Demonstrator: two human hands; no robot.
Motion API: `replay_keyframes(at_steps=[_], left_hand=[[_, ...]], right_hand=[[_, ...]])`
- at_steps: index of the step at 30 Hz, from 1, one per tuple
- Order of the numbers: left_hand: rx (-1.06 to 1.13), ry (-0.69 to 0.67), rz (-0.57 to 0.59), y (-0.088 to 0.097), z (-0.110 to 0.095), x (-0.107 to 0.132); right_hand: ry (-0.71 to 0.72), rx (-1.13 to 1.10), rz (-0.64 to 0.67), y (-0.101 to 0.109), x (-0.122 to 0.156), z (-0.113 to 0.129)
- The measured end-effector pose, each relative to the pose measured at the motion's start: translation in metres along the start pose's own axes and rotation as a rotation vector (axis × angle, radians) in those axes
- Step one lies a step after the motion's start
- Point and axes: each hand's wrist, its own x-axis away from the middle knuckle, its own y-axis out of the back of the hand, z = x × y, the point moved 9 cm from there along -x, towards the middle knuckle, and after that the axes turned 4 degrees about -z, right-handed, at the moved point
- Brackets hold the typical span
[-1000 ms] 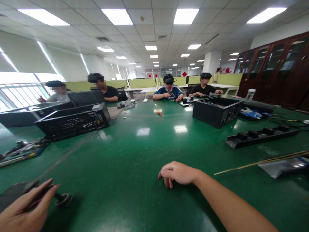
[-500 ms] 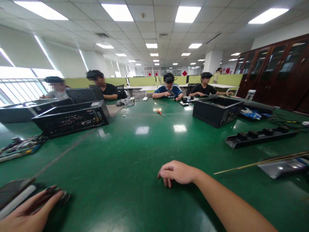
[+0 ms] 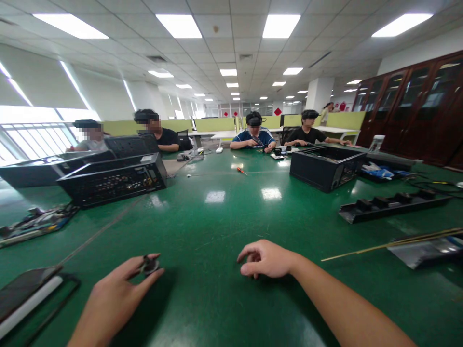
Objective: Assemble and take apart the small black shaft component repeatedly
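Between the thumb and fingers of my left hand is a small dark round part; its exact kind is too small to make out. That hand is raised a little above the green table, near the front. My right hand rests loosely curled on the table at centre right. Its thumb and fingers are apart, with nothing visible between them. At far left, beside my left forearm, lie a dark flat panel with a white edge and a thin dark bent strip.
Black computer cases stand at left and right. A circuit board lies at left. A screwdriver lies mid-table. At right are a black metal rail and thin yellowish sticks. Several people sit across the table.
My left hand has moved right, from beside the dark panel toward the front middle, carrying the small dark part. The right hand stays in place with its fingers shifted slightly.
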Motion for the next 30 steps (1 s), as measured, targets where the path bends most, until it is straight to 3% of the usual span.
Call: replay_keyframes(at_steps=[4,6,8,11,15,18,24,30], left_hand=[[0.116,-0.245,0.308,-0.065,-0.116,-0.013],[0.153,-0.319,0.393,-0.093,-0.151,-0.011],[0.180,-0.360,0.411,-0.113,-0.169,-0.007],[0.191,-0.372,0.406,-0.129,-0.172,0.002],[0.198,-0.349,0.472,-0.138,-0.162,0.015],[0.247,-0.340,0.502,-0.136,-0.159,0.017],[0.397,-0.346,0.454,-0.125,-0.163,0.010],[0.469,-0.338,0.489,-0.128,-0.163,0.013]], right_hand=[[0.075,0.109,-0.196,0.021,0.005,0.010],[0.095,0.163,-0.272,0.029,0.007,0.013],[0.130,0.284,-0.347,0.036,0.010,0.020],[0.171,0.485,-0.423,0.038,0.013,0.029],[0.203,0.558,-0.364,0.027,0.010,0.031],[0.227,0.586,-0.333,0.021,0.008,0.032],[0.251,0.616,-0.339,0.020,0.010,0.034],[0.250,0.618,-0.299,0.014,0.009,0.031]])
